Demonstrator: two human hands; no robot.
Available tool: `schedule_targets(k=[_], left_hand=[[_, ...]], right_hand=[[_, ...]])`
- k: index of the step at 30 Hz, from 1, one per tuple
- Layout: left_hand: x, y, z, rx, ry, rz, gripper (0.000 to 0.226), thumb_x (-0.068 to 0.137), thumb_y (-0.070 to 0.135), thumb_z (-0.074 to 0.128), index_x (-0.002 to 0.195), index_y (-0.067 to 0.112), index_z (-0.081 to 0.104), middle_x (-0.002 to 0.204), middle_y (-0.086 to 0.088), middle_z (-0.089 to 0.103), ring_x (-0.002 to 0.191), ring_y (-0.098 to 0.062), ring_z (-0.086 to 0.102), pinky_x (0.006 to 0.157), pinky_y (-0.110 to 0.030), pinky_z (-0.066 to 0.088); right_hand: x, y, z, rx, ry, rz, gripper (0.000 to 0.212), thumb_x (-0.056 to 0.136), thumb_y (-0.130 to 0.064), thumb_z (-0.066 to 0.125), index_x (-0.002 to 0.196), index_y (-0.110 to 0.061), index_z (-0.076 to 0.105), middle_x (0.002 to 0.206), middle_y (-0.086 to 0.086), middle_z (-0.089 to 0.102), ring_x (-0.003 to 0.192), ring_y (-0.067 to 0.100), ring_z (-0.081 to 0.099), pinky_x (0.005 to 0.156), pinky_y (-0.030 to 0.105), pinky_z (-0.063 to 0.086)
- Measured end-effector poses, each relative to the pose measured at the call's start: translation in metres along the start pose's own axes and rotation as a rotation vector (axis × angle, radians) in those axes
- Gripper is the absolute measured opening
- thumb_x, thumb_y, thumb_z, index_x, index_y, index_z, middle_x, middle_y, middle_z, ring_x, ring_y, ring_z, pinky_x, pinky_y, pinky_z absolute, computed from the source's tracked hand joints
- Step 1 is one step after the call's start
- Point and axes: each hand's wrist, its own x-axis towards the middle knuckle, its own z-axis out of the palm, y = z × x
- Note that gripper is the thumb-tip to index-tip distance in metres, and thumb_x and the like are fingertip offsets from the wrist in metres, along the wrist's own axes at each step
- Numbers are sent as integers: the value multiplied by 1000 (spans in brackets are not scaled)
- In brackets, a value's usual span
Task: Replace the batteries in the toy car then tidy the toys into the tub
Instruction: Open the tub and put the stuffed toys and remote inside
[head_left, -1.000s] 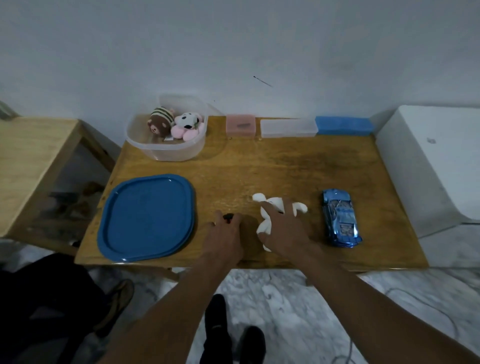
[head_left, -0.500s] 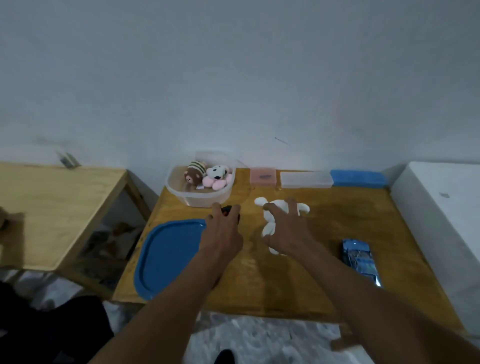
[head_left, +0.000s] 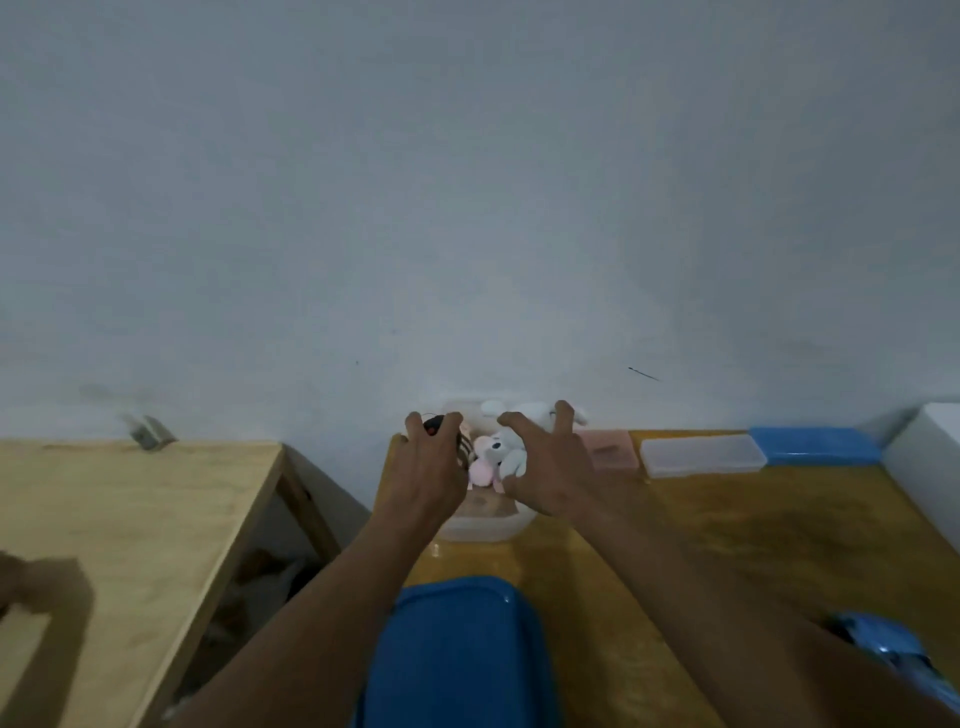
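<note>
My left hand (head_left: 431, 467) grips a small black object with a red spot (head_left: 434, 427) over the left side of the clear plastic tub (head_left: 483, 529). Beside it, my right hand (head_left: 553, 473) hovers over the same tub with its spread fingers curled round a white plush toy (head_left: 513, 457). A pink and white plush (head_left: 483, 467) lies inside the tub beneath both hands. At the lower right the blue toy car (head_left: 883, 647) sits on the wooden table (head_left: 779, 519), partly hidden by my right forearm.
The tub's blue lid (head_left: 457, 649) lies on the table in front of the tub. A pink box (head_left: 610, 452), a clear box (head_left: 701, 454) and a blue box (head_left: 813, 444) line the wall. A white unit (head_left: 930, 457) stands at the right, a lighter wooden table (head_left: 130, 519) at the left.
Both hands have carried their objects from the table's front to above the tub at the back left. The camera has tilted up and the car has dropped to the lower right.
</note>
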Motion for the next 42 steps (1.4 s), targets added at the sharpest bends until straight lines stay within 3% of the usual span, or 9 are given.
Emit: schedule_targets(k=[12, 16, 20, 23, 27, 30, 34, 38, 42], left_hand=[[62, -41, 61, -165, -342, 45, 61, 87, 29, 64, 141, 19, 37, 139, -21, 29, 114, -39, 48, 95, -43, 45], [62, -48, 78, -254, -358, 21, 42, 90, 20, 59, 130, 15, 46, 132, -17, 40, 108, -33, 52, 84, -34, 44], [65, -52, 83, -338, -269, -38, 34, 95, 30, 52, 125, 14, 48, 98, 6, 54, 81, -9, 52, 60, -23, 37], [67, -54, 92, -399, -271, -40, 37, 95, 31, 52, 128, 16, 43, 111, -3, 57, 87, -14, 54, 63, -25, 36], [63, -52, 83, -360, -239, 21, 33, 93, 35, 55, 119, 24, 38, 92, 6, 54, 79, -7, 52, 58, -22, 39], [65, -57, 87, -268, -286, 95, 36, 94, 33, 53, 126, 19, 44, 109, 0, 57, 89, -15, 57, 69, -28, 46], [58, -61, 74, -154, -405, 126, 56, 90, 26, 61, 141, 26, 36, 142, -9, 31, 110, -26, 52, 85, -33, 49], [48, -58, 56, -106, -384, 155, 62, 86, 13, 67, 139, 22, 36, 140, -10, 33, 113, -29, 53, 85, -34, 49], [30, -54, 43, -145, -272, 153, 47, 89, 11, 58, 132, 20, 41, 131, -10, 40, 102, -30, 56, 75, -33, 46]], right_hand=[[50, -17, 48, -54, -200, 145, 59, 92, -33, 56, 144, -41, 29, 155, 14, -2, 134, 39, 30, 102, 37, 37], [62, -7, 72, -21, -272, 158, 65, 89, -26, 61, 144, -43, 30, 156, 17, -3, 129, 40, 39, 99, 35, 42], [71, 1, 89, 14, -358, 147, 74, 87, -24, 66, 143, -49, 25, 160, 18, 3, 131, 37, 43, 99, 37, 43], [73, 1, 88, 26, -367, 150, 80, 85, -16, 69, 144, -48, 25, 160, 19, -1, 134, 39, 39, 102, 36, 41], [68, 0, 92, 14, -326, 155, 82, 82, -10, 70, 144, -45, 28, 157, 18, 0, 126, 41, 42, 98, 35, 43], [69, -3, 94, 14, -323, 168, 82, 82, -12, 71, 144, -43, 28, 157, 19, -6, 128, 43, 40, 99, 36, 43], [65, -7, 86, 41, -323, 187, 78, 87, -7, 63, 143, -47, 28, 158, 19, -8, 127, 41, 42, 98, 34, 44], [51, -11, 74, 23, -278, 179, 78, 90, -4, 60, 145, -47, 25, 157, 19, -2, 129, 39, 42, 98, 37, 45], [32, -16, 60, -36, -151, 117, 69, 91, -10, 59, 145, -40, 29, 152, 15, 16, 110, 35, 55, 80, 31, 47]])
